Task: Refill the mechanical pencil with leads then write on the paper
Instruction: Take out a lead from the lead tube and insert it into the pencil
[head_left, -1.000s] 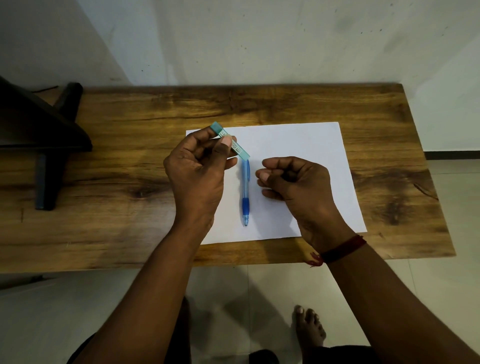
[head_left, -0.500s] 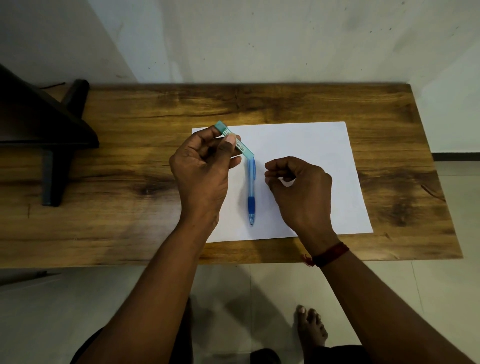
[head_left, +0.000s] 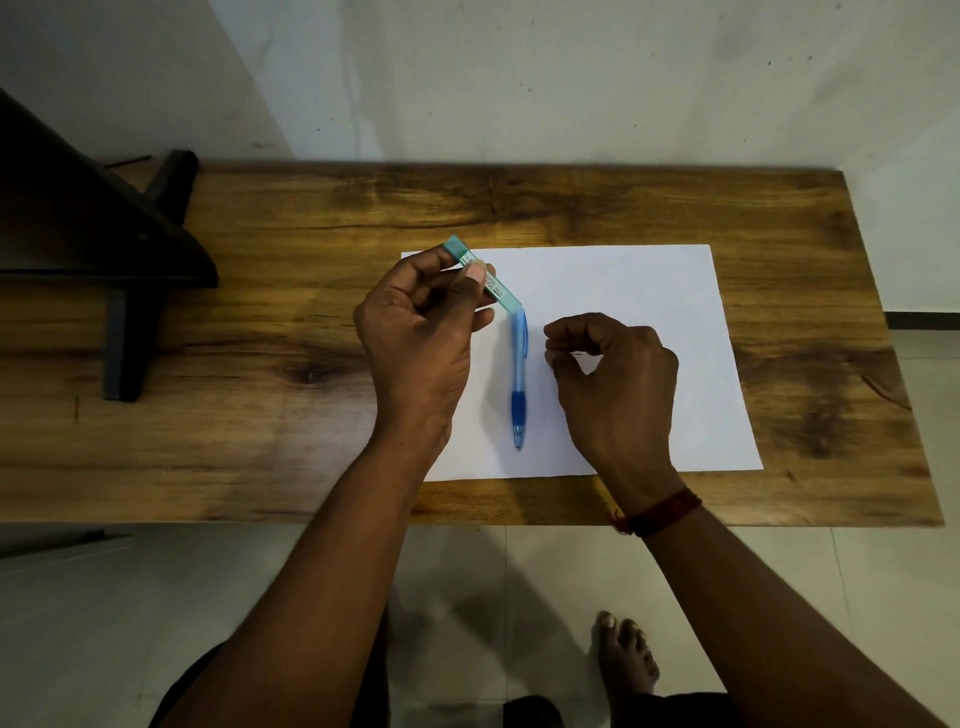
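left grip (head_left: 421, 332) clamped on tilted teal lead case (head_left: 483, 280), contents unreadable; right grip (head_left: 613, 374) pinched on thin lead (head_left: 577, 354)

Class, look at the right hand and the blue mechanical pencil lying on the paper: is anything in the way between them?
Nothing visible. The right hand hovers beside the mechanical pencil, with only bare white paper between them. The left hand holds the lead case on the pencil's other side, near its top end.

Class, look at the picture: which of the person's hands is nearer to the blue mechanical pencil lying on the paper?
Left, narrowly. The left hand, holding the green lead case, hovers beside the mechanical pencil and over its top end. The right hand sits on the other side, a little farther off.
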